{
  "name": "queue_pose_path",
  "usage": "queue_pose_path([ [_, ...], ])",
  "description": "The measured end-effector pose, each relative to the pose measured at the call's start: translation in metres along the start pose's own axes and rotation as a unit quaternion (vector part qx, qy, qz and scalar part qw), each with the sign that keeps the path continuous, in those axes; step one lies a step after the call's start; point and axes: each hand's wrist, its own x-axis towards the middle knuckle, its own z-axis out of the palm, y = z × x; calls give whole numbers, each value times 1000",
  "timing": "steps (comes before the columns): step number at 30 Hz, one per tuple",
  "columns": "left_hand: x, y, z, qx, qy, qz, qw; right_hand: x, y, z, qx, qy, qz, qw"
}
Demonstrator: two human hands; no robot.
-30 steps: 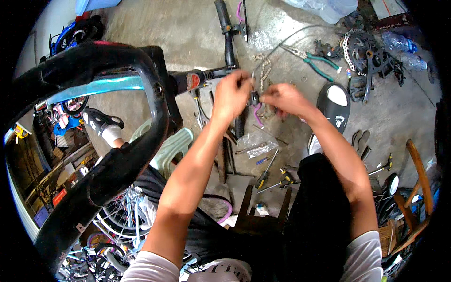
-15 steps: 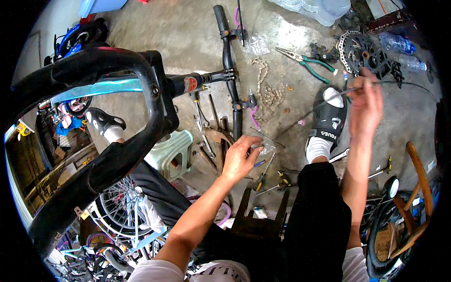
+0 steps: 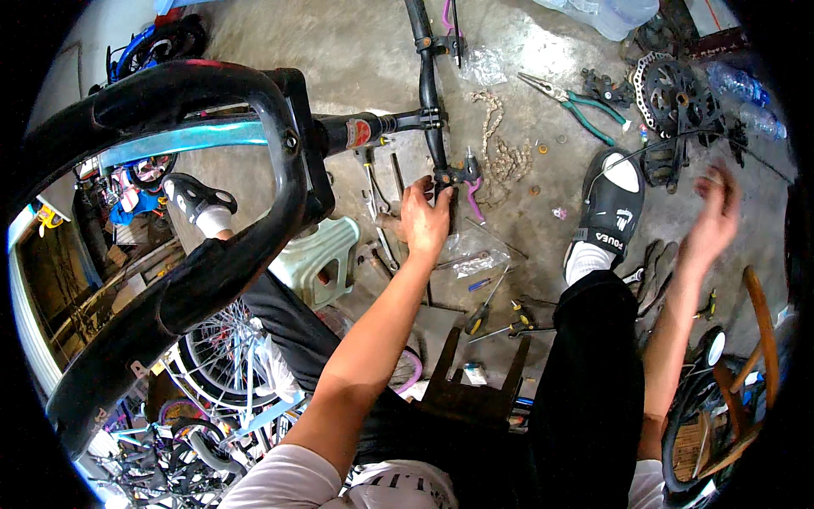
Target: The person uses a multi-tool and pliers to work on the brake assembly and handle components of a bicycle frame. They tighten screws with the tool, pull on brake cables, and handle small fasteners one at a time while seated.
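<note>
A black bicycle handlebar (image 3: 432, 140) runs up and down the picture, joined by a stem to the bike frame. My left hand (image 3: 424, 222) is closed around its near end, just below a brake lever (image 3: 471, 182) with a purple blade; the grip under my fingers is mostly hidden. To the right, my right hand (image 3: 715, 222) is raised, its fingers blurred but apart, with nothing visible in them. A thin black cable (image 3: 759, 159) curves beyond that hand, passing over the crankset (image 3: 670, 93) toward my shoe (image 3: 612, 199).
Green-handled pliers (image 3: 585, 114), a loose chain (image 3: 500, 157) and several screwdrivers (image 3: 479, 319) lie on the concrete floor. A pale green stool (image 3: 318, 259) stands left of my left arm. The large black bike fork and frame (image 3: 280, 170) fill the left. Plastic bottles (image 3: 746, 97) lie far right.
My left hand has moved up onto the handlebar's end. My right hand has moved right and down, away from the cable it was holding. The whole view has shifted slightly.
</note>
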Motion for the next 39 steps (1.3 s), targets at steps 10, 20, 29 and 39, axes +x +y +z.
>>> queue_pose_path([
  [10, 16, -9, 2, 85, -40, 61, 994, -129, -30, 235, -59, -620, -6, 782],
  [20, 30, 4, -14, 76, -150, -32, 985, -145, -29, 250, 63, -653, 266, 706],
  [29, 29, -4, -8, 102, -122, 4, 987, -149, -40, 245, 88, -620, 283, 726],
  [39, 30, 1, -11, 102, -143, -10, 984, -147, -41, 240, 45, -625, 284, 725],
])
